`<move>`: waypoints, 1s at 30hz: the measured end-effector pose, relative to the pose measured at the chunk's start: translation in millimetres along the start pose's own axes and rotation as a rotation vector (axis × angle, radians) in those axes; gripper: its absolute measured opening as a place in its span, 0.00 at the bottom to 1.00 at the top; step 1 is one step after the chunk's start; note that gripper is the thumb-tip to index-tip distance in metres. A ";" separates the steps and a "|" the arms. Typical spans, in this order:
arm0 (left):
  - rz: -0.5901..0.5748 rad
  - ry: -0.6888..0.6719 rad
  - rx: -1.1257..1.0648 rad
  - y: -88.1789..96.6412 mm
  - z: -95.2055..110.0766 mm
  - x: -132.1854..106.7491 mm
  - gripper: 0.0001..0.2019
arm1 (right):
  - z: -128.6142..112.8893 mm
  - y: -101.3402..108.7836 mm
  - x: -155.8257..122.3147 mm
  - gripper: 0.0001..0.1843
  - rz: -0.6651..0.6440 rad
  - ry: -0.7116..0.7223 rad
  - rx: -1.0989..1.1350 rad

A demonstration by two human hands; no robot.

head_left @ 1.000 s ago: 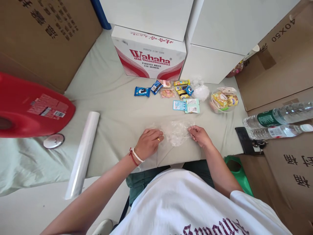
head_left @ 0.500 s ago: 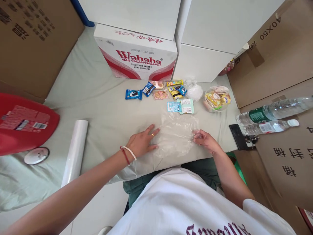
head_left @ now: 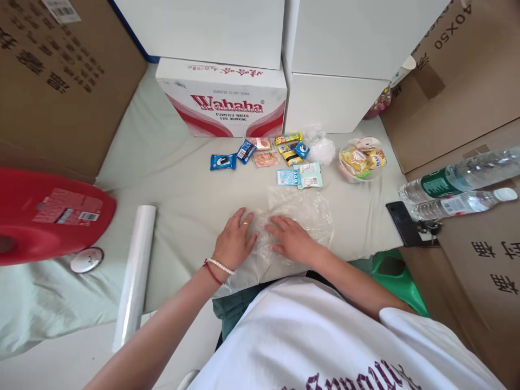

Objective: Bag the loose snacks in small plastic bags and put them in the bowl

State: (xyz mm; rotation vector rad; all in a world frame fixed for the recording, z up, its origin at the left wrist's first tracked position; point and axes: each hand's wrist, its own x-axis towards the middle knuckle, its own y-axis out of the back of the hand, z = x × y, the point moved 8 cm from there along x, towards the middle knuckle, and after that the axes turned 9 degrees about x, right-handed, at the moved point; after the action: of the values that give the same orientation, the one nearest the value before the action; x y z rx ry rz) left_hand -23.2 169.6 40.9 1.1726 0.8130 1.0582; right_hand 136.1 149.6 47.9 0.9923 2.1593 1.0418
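Note:
A crinkled sheet of clear plastic [head_left: 314, 208], perhaps a bag, lies on the cloth-covered table in front of me. My left hand [head_left: 235, 239] rests at its left edge, fingers apart and thumb spread. Close beside it, my right hand [head_left: 294, 239] lies over the plastic with its fingers stretched out to the left. The plastic bunches a little between the two hands. Beyond it are a teal packet [head_left: 310, 175] and a light blue packet [head_left: 287, 177], and behind them several small wrapped snacks, among them a dark blue packet [head_left: 223, 161].
A clear bowl [head_left: 345, 172] of snacks stands at the right, near a crumpled ball of plastic [head_left: 322, 151]. A Wahaha carton [head_left: 227, 108] backs the table. A white roll [head_left: 136, 271] and a red jug [head_left: 93, 203] are leftward; bottles [head_left: 442, 184] and a phone [head_left: 402, 223] rightward.
My right hand has left the plastic's right edge and come left across it, beside my left hand. My left hand has shifted slightly left. The view has turned a little.

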 end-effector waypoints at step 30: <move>-0.029 0.012 0.104 -37.3 14.9 -41.4 0.36 | 96.6 142.1 185.1 0.20 0.227 -0.203 -0.285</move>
State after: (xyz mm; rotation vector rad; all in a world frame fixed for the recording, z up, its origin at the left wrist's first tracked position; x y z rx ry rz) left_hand -14.5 123.9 6.8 1.2392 0.9010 1.0096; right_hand 151.7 399.2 83.2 1.1675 1.7086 1.2540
